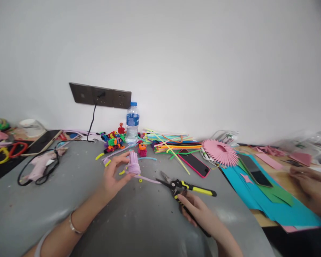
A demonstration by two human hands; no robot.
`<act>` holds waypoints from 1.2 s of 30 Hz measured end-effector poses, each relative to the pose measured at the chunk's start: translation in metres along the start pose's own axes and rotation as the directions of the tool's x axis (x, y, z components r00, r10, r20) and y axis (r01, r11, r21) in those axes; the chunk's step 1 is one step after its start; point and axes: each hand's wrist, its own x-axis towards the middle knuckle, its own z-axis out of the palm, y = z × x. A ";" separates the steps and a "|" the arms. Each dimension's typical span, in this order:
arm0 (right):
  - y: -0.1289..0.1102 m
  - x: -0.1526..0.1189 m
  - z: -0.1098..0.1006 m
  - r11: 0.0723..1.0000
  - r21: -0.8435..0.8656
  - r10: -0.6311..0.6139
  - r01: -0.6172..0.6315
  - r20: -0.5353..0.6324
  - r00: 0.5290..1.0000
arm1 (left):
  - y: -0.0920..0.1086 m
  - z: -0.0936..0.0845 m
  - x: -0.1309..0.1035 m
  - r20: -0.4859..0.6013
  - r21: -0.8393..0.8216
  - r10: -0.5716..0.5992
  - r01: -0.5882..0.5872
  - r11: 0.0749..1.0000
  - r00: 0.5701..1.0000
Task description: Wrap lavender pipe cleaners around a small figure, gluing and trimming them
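Observation:
My left hand [117, 175] pinches a bundle of lilac pipe cleaner [133, 164], wound round near its lower part and held up over the grey table [139, 221]. A loose lilac end runs from the bundle to the right, reaching the jaws of the pliers. My right hand [194, 207] is wrapped round one handle of the black and yellow pliers [173, 185]; their handles and jaws are spread apart. Small yellow pieces lie beside and below the bundle, and a light blue pipe cleaner [149, 158] is behind it.
A water bottle [132, 123], coloured pipe cleaners [176, 142] and a pink-edged phone [195, 164] stand or lie behind. Left are a glue gun [41, 164] with its cord and scissors [9, 151]. Right are a pink paper fan [220, 152], blue paper [246, 185] and another person's hands [310, 182].

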 end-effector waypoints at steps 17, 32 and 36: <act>-0.007 0.038 -0.009 0.974 -0.227 -0.094 0.029 -0.280 0.955 | 0.006 -0.005 0.031 -0.187 -0.742 -0.703 0.371 0.559 0.686; -0.052 0.053 0.034 0.692 -0.410 -0.708 0.594 -0.225 0.670 | 0.016 -0.009 0.037 0.085 -0.872 -0.845 0.450 0.193 0.528; -0.090 0.065 0.058 0.628 -0.231 -0.765 0.743 -0.002 0.645 | 0.014 -0.003 0.030 0.248 -0.794 -0.761 0.576 0.195 0.600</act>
